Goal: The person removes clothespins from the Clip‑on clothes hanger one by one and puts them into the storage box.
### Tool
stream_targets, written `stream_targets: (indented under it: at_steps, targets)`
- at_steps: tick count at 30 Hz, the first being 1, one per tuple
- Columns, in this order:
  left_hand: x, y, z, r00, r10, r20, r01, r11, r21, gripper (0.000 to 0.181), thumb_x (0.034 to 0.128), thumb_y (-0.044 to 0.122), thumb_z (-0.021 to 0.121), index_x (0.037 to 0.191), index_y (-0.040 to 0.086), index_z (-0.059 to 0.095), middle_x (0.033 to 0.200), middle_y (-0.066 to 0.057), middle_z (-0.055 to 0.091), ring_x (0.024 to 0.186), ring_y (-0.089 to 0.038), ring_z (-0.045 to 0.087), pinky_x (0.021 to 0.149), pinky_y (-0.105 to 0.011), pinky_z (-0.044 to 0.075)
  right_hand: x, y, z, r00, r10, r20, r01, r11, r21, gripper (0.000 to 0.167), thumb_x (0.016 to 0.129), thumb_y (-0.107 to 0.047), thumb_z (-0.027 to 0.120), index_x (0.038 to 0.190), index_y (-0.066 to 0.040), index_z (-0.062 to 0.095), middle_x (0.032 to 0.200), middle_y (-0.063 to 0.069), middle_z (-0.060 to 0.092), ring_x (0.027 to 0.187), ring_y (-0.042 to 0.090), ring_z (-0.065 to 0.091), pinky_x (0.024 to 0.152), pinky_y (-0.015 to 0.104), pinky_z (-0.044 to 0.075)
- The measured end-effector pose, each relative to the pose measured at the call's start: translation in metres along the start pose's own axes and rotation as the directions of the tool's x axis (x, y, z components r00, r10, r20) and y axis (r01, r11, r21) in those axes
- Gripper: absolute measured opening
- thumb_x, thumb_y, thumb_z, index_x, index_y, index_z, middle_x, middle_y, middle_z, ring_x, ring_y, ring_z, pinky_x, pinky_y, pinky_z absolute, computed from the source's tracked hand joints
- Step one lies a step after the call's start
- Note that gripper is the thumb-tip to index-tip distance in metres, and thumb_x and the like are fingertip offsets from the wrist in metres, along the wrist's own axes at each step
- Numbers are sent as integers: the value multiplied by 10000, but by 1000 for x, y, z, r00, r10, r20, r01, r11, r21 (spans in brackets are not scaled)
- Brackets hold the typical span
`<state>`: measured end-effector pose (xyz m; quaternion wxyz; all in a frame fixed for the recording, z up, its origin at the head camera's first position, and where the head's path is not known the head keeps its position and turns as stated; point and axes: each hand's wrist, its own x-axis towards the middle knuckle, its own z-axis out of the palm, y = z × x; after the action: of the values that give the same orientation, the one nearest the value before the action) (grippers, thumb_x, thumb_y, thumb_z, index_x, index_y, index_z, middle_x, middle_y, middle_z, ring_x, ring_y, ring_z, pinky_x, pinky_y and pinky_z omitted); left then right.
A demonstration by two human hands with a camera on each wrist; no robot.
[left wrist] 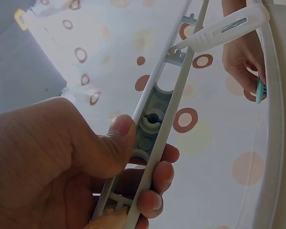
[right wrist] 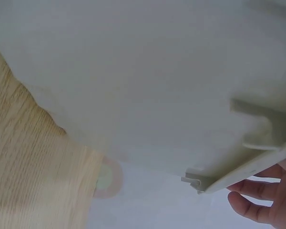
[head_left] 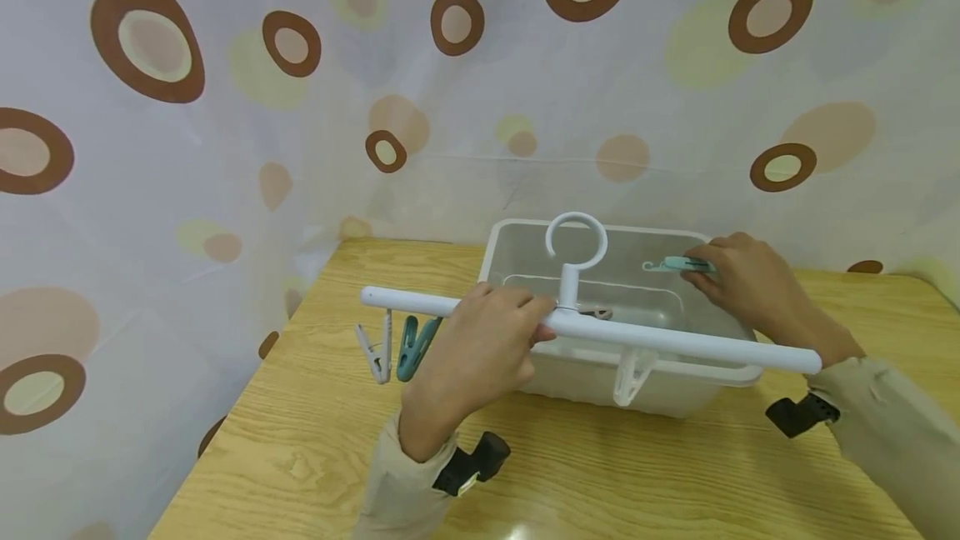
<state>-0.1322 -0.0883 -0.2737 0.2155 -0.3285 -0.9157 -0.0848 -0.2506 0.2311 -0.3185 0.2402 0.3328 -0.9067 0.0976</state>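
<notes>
My left hand [head_left: 480, 344] grips the bar of a white plastic hanger [head_left: 697, 345] left of its round hook. In the left wrist view, thumb and fingers wrap the hanger's hollow underside [left wrist: 157, 102]. Below the bar hang a grey clothespin [head_left: 381, 348] and a dark teal clothespin [head_left: 416, 347] at the left, and a white clothespin [head_left: 633, 375] right of the hook. Over the right part of a bin, my right hand [head_left: 750, 283] pinches a light teal clothespin [head_left: 675, 263] with a small hook at its end. Only some right fingers [right wrist: 252, 188] appear in the right wrist view.
The whitish plastic bin [head_left: 558, 373] stands on a wooden table [head_left: 315, 440], behind and below the hanger. A brownish clothespin [head_left: 598, 314] lies inside it, partly hidden by the bar. Patterned cloth [head_left: 465, 115] hangs behind and to the left.
</notes>
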Motion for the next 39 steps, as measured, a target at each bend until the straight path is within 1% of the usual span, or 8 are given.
stream_targets:
  at_steps: [6, 11, 14, 17, 21, 28, 32, 39]
  targets:
    - [1, 1, 0, 1000, -7, 24, 7, 1000, 0, 71, 915, 204, 656, 895, 136, 653, 735, 68, 584, 683, -101, 561, 648, -262, 387, 3, 5, 3, 1000, 6, 6, -6, 1000, -4, 246, 733, -59, 813, 938, 28, 707, 754, 110, 674, 687, 327, 612, 609, 491, 480]
    - [0, 1, 0, 1000, -8, 23, 8, 1000, 0, 71, 912, 201, 659, 885, 136, 650, 722, 66, 572, 669, -103, 552, 645, -263, 387, 4, 5, 4, 999, 28, -23, -28, 1000, 7, 259, 741, 37, 769, 989, 22, 698, 857, 194, 686, 777, 406, 614, 662, 546, 470]
    - [0, 1, 0, 1000, -9, 23, 9, 1000, -4, 74, 913, 199, 657, 873, 138, 642, 718, 67, 569, 672, -105, 557, 651, -268, 393, 1, 4, 1, 998, 42, -41, -42, 999, 9, 275, 739, 89, 742, 1002, 18, 698, 901, 217, 684, 824, 430, 612, 698, 566, 461]
    - [1, 2, 0, 1000, -6, 17, 6, 1000, -3, 85, 912, 197, 659, 857, 138, 631, 707, 68, 561, 669, -104, 556, 651, -270, 395, -2, 4, -2, 998, 38, -54, -38, 999, 6, 268, 742, 96, 736, 993, 13, 699, 905, 206, 687, 835, 426, 618, 707, 563, 465]
    - [1, 2, 0, 1000, 2, 7, -2, 1000, 0, 98, 909, 196, 662, 841, 137, 624, 694, 68, 552, 657, -101, 544, 639, -267, 388, -8, 4, -7, 997, 26, -77, -25, 1000, 3, 252, 731, 93, 748, 964, 10, 704, 892, 192, 691, 815, 411, 623, 686, 550, 468]
    - [1, 3, 1, 1000, 11, -1, -11, 1000, 12, 81, 916, 191, 654, 871, 125, 640, 729, 51, 590, 695, -116, 575, 645, -270, 397, -16, 3, -14, 993, -5, -118, 9, 1000, 29, 251, 704, 107, 760, 926, 0, 711, 864, 154, 696, 783, 381, 633, 655, 529, 475]
    - [1, 2, 2, 1000, 13, -9, -13, 1000, 16, 73, 914, 190, 656, 879, 126, 647, 742, 47, 603, 705, -122, 587, 650, -274, 404, -19, 1, -19, 991, -4, -132, 8, 999, 32, 256, 690, 112, 771, 916, 11, 708, 855, 154, 692, 751, 358, 634, 637, 512, 482]
    - [1, 2, 2, 1000, 16, -13, -16, 1000, 20, 73, 911, 184, 657, 869, 125, 644, 740, 42, 598, 708, -126, 586, 647, -277, 400, -27, -1, -25, 988, 10, -152, -3, 999, 42, 304, 666, 140, 777, 934, 22, 697, 861, 143, 684, 766, 325, 627, 650, 469, 473]
